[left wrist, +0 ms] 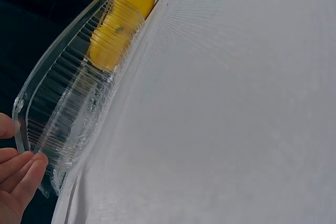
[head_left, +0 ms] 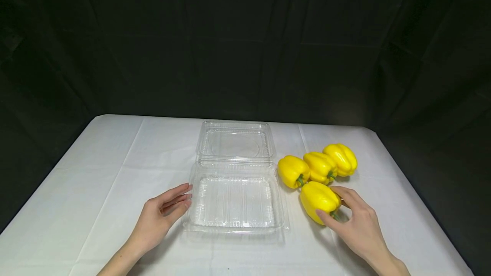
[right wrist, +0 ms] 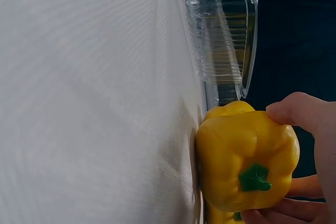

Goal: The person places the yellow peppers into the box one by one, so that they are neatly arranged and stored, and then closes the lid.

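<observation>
R hand [head_left: 356, 220] has hold of the front pepper [head_left: 319, 201], thumb on its near side, fingers round the far R side; can't tell if the pepper is resting on the tabletop [head_left: 111, 191] or slightly off it. Pepper sits just R of the tray [head_left: 238, 228], apart from it, green stem [right wrist: 254, 177] showing betw. thumb & fingers, pointing twd the person's R.

L hand [head_left: 163, 212] is at the tray's L side, fingers fairly straight & tog., thumb a bit apart, fingertips at the edge; L wrist view has them touching near a corner, w/o a firm grip as far as I can see.

Tray = clear plastic, ribbed bottom, roughly mid tabletop, btwn the hands. Lid [head_left: 237, 144], also clear, lies open behind it, meeting the tray's far edge.

3 other yellow peppers behind the held one, in a slanting row R of tray: L pepper [head_left: 291, 168] nearest the tray, mid pepper [head_left: 318, 165] next to it, R pepper [head_left: 341, 159] farthest back. L & mid stems face the person. White cloth on tabletop, dark curtain [head_left: 230, 46] behind.
</observation>
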`<state>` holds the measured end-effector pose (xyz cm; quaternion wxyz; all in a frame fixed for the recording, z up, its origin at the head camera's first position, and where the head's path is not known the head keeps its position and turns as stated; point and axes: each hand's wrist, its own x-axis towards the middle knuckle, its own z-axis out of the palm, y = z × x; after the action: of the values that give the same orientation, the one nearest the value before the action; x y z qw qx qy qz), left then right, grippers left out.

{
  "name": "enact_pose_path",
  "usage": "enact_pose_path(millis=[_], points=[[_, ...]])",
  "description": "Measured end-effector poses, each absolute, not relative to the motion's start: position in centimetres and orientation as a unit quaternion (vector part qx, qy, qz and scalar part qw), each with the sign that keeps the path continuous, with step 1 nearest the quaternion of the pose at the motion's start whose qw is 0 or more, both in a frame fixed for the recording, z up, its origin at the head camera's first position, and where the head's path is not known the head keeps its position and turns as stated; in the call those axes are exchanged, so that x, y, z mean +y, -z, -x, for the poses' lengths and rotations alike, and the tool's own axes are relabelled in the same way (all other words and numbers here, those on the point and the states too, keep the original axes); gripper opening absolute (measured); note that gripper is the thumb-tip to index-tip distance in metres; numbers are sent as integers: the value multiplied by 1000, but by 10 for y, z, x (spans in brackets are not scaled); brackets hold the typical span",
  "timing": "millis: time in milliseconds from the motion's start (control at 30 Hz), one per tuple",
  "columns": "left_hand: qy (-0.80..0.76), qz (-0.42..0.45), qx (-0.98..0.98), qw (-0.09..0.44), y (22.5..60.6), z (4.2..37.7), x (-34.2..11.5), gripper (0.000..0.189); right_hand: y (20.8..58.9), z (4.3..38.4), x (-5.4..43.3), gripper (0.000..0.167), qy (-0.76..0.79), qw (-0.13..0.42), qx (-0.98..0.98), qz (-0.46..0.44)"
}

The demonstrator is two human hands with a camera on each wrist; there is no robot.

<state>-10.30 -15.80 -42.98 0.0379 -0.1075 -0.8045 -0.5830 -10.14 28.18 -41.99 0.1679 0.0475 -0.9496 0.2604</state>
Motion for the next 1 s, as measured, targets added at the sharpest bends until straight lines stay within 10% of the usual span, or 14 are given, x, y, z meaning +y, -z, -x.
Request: enact_pose_path(millis=[1000], points=[[589, 126, -798, -16, 433, 109, -175, 46, 388, 102, 286, 64, -363, 159, -910, -123]])
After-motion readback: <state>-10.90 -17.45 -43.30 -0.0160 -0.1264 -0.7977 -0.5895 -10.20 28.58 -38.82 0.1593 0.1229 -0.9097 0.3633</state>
